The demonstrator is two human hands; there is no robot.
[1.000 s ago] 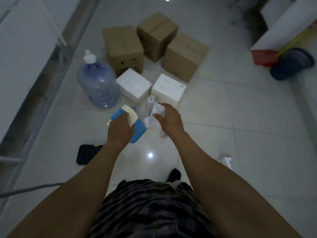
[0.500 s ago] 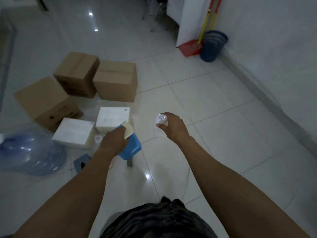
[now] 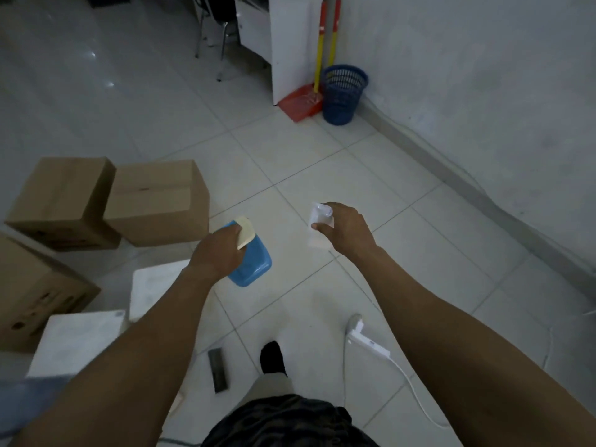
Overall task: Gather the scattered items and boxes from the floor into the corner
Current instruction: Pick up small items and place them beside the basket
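Left hand curled round blue tub and cream pad. Right hand grips small white bottle, at 3 o'clock of the tub. Both look light, hard, likely slick; hold firmly. Cardboard boxes at 9 o'clock: bulkier, probably need both hands underneath.

We look down at tiled floor, both arms out. Our left hand grips blue tub with cream flat piece pressed on its top edge. Our right hand pinches small white bottle. Left side: cardboard box touching second cardboard box, third cardboard box below them. White box nearer us, another white box half behind our forearm. Power strip lies near our socked foot. Far corner: blue wastebasket right beside red dustpan.
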